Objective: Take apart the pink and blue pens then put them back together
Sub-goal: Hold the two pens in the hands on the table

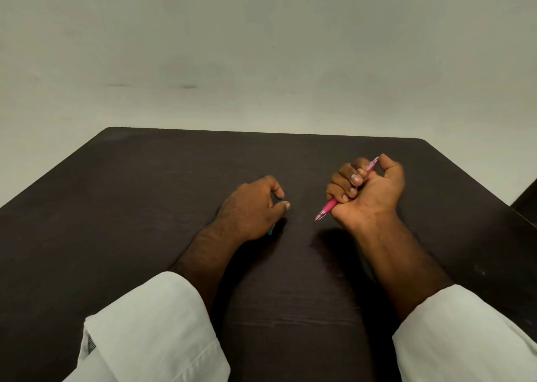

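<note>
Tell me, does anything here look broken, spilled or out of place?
Nothing stands out. The right hand grips a whole pink pen, the left hand covers most of a blue pen, and the dark table shows no spills or loose parts.

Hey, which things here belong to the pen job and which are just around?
Part of the job:
pink pen, gripped in the right hand
blue pen, mostly hidden under the left hand

Just around:
dark table
white sleeves
</note>
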